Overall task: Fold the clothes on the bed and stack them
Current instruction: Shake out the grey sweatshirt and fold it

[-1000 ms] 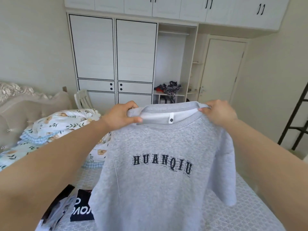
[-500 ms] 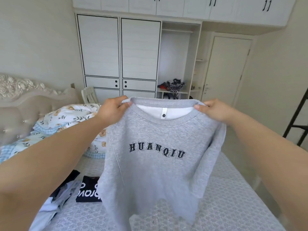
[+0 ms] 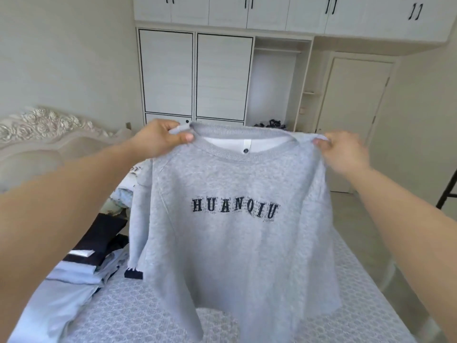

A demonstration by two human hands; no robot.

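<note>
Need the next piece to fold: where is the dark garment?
In the head view the dark garment lies on the bed's left side, behind pale blue clothes, beside the held grey sweatshirt.

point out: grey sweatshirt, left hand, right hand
grey sweatshirt (image 3: pixel 235 248), head view, chest panel below the lettering
left hand (image 3: pixel 160 138), head view, back of the hand
right hand (image 3: pixel 342 151), head view, back of the hand

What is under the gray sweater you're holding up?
The bed shows below the gray sweater, with clothes beside it. Whatever lies directly behind the sweater is covered.
</note>
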